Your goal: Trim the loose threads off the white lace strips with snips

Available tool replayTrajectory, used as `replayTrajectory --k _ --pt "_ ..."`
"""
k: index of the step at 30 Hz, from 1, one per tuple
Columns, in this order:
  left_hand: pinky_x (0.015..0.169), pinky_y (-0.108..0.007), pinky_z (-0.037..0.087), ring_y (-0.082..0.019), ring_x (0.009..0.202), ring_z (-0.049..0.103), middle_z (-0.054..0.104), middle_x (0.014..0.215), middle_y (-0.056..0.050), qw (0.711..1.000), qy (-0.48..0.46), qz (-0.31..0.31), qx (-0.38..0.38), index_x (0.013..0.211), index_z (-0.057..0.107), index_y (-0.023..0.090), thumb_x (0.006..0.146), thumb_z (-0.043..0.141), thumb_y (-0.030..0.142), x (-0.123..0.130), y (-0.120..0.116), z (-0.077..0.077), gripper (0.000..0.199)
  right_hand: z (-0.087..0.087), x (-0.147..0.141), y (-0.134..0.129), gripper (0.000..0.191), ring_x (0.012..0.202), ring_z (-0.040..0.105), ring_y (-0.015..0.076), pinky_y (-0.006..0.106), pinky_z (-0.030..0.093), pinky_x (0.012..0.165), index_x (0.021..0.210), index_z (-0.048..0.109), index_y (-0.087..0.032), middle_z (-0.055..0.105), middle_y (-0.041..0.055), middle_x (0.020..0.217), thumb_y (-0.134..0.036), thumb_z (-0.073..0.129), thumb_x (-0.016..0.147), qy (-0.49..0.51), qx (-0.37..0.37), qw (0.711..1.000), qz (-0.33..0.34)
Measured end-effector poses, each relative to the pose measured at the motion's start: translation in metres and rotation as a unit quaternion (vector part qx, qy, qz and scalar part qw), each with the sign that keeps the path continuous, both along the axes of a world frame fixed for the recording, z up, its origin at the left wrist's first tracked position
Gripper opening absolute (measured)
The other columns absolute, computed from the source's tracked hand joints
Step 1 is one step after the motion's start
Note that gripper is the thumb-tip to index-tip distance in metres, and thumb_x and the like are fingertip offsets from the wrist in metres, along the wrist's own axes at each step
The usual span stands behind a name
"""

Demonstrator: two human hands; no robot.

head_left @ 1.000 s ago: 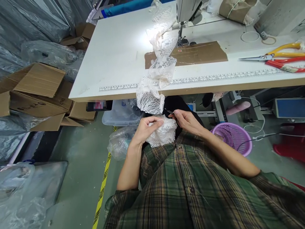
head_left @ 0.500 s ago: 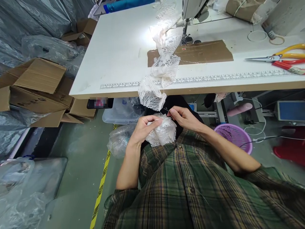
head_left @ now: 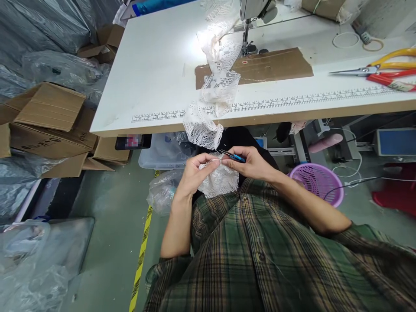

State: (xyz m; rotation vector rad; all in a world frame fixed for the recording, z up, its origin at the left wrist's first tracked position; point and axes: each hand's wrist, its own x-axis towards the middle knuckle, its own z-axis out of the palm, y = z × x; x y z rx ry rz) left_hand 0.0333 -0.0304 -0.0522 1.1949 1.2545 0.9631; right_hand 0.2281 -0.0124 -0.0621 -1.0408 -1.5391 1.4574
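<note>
My left hand pinches the upper edge of a gathered white lace piece that lies bunched in my lap. Close beside it, my right hand is closed around blue-handled thread snips, whose thin dark tips point left above the lace. The right thumb and fingertips also meet the edge of the lace by the left thumb. A long white lace strip hangs over the table's front edge just above both hands and runs back across the table toward the sewing machine.
The white table has a printed ruler along its front edge and brown cardboard taped near the machine. Yellow-and-red-handled scissors lie at the right. Below are a purple basket, a clear bin and cardboard boxes.
My right hand has turned and moved in against the lace beside my left hand, and the blue handle of the snips now shows. The whole view has shifted slightly.
</note>
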Motion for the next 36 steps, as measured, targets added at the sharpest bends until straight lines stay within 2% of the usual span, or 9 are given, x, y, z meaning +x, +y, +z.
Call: replayTrajectory --k 7,13,17,23,28,36 --pt "0.06 -0.024 0.043 -0.012 0.062 0.056 0.067 0.07 0.0 0.997 -0.043 0.06 -0.01 0.082 0.074 0.019 0.07 0.082 0.047 0.006 -0.001 -0.015 0.031 0.0 -0.002 -0.003 0.04 0.061 0.044 0.0105 0.024 0.034 0.055 0.076 0.067 -0.015 0.056 -0.0009 0.065 -0.055 0.071 0.081 -0.015 0.002 1.0 -0.01" --pt "0.062 -0.025 0.044 -0.012 0.063 0.057 0.07 0.072 -0.001 0.998 -0.052 0.029 -0.032 0.08 0.075 0.018 0.069 0.084 0.044 0.007 -0.001 -0.01 0.03 0.002 -0.002 -0.003 0.039 0.057 0.039 0.0088 0.024 0.03 0.052 0.073 0.063 -0.015 0.049 -0.0035 0.062 -0.053 0.073 0.079 -0.007 -0.008 1.0 -0.006" --pt "0.065 -0.026 0.046 -0.015 0.068 0.061 0.073 0.077 -0.003 0.999 -0.025 0.038 -0.02 0.077 0.076 0.018 0.068 0.084 0.045 0.007 0.0 -0.008 0.03 0.001 0.004 -0.004 0.039 0.057 0.037 0.0086 0.024 0.028 0.051 0.076 0.064 -0.016 0.048 -0.0042 0.062 -0.053 0.074 0.078 -0.015 -0.016 1.0 0.009" --pt "0.069 -0.027 0.047 -0.017 0.074 0.063 0.074 0.081 -0.003 0.999 0.002 0.034 0.001 0.082 0.077 0.019 0.073 0.081 0.046 0.003 0.003 -0.005 0.029 -0.004 0.014 -0.005 0.04 0.061 0.041 0.0108 0.025 0.033 0.055 0.074 0.066 -0.017 0.051 -0.002 0.064 -0.056 0.072 0.08 -0.025 -0.005 1.0 0.009" --pt "0.072 -0.027 0.047 -0.016 0.073 0.061 0.072 0.079 -0.002 0.997 0.03 0.047 0.049 0.081 0.074 0.019 0.077 0.078 0.047 0.008 0.0 -0.004 0.029 -0.001 0.006 -0.007 0.04 0.06 0.039 0.0103 0.025 0.032 0.056 0.066 0.062 -0.017 0.048 -0.0028 0.061 -0.054 0.074 0.077 -0.001 -0.017 0.999 -0.039" --pt "0.063 -0.025 0.045 -0.015 0.068 0.059 0.069 0.079 -0.002 0.989 0.002 0.139 0.051 0.084 0.071 0.019 0.077 0.074 0.054 0.028 -0.002 -0.027 0.036 -0.016 -0.005 -0.014 0.032 0.051 0.032 0.0076 0.026 0.028 0.052 0.063 0.061 -0.017 0.043 -0.0049 0.055 -0.045 0.073 0.07 0.067 -0.077 0.985 -0.138"
